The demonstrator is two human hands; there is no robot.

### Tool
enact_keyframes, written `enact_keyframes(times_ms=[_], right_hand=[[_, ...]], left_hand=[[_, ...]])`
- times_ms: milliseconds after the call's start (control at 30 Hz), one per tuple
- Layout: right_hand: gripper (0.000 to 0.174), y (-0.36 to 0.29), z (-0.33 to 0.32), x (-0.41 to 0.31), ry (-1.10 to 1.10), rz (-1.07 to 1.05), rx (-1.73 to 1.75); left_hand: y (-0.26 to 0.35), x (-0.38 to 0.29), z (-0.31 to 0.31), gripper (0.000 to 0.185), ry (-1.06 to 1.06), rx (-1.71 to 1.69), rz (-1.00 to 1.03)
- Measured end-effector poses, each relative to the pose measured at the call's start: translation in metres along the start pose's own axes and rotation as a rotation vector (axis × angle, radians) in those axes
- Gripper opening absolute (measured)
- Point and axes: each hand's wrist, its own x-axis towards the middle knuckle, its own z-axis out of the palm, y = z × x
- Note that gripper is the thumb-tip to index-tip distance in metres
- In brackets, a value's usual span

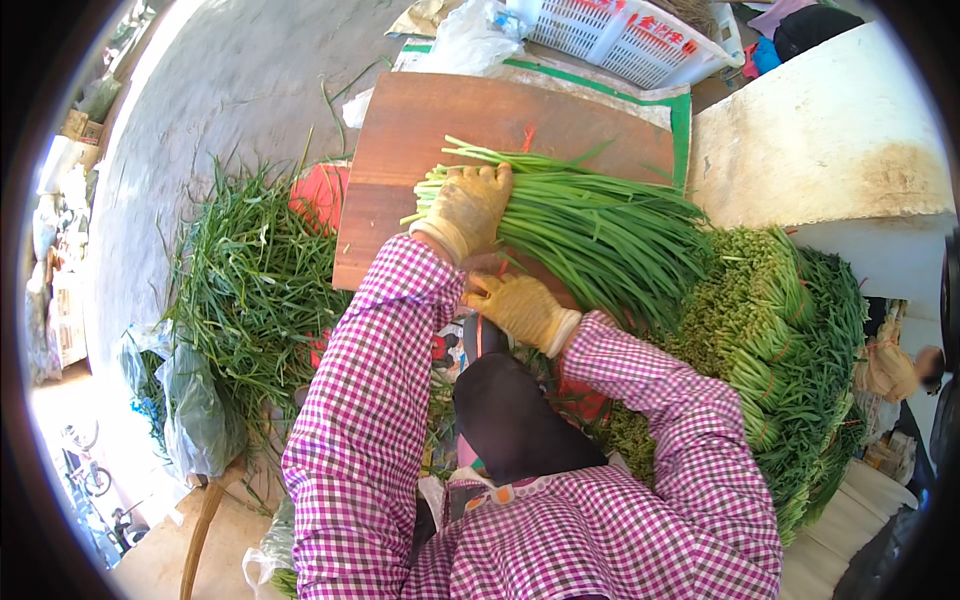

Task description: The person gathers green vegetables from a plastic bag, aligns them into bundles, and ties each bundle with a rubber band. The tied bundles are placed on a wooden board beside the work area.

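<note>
A loose bundle of Chinese chives point(600, 217) lies across a brown wooden board point(409, 120), pale stem ends to the left and green leaves to the right. My left hand point(469, 206), in a soiled yellow work glove, grips the stems from above. Just off the board's near edge, my gloved right hand point(521, 311) has its fingers curled around a thin red tie point(504, 264). A red end point(529, 138) also shows beyond the bundle's far side, so the tie seems to pass underneath; its middle is hidden by the chives.
Tied chive bundles point(772, 345) are stacked at my right. A heap of loose green leaves point(255, 277) and a plastic bag point(199, 409) lie left. Beyond the board stands a white plastic crate point(600, 37); a pale, stained panel point(817, 142) rises at far right.
</note>
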Motion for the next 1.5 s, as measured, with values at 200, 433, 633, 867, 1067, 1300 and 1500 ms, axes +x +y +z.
enact_keyframes(times_ms=[200, 433, 633, 867, 1067, 1300, 1500], right_hand=[[0.017, 0.011, -0.015, 0.021, 0.643, 0.336, 0.468], [0.014, 0.069, -0.090, 0.044, 0.689, 0.302, -0.017], [0.020, 0.091, -0.080, 0.044, 0.436, 0.724, 0.573], [0.014, 0.084, -0.074, 0.036, 0.483, 0.658, 0.471], [0.014, 0.085, -0.062, 0.032, 0.571, 0.611, 0.481], [0.018, 0.082, -0.058, 0.027, 0.600, 0.582, 0.510], [0.021, 0.082, -0.065, 0.029, 0.499, 0.692, 0.697]], left_hand=[[-0.004, 0.006, 0.005, 0.089, 0.025, 0.092, 0.017], [-0.003, -0.001, -0.009, 0.094, -0.143, 0.081, 0.068], [-0.046, 0.057, -0.004, 0.041, 0.265, -0.685, -0.113], [-0.016, 0.141, 0.016, 0.044, -0.182, -0.451, -0.577], [-0.008, 0.143, 0.023, 0.036, -0.265, -0.331, -0.496], [-0.009, 0.101, 0.015, 0.026, -0.087, -0.475, -0.470], [-0.018, 0.065, 0.023, 0.018, 0.037, -0.895, -0.343]])
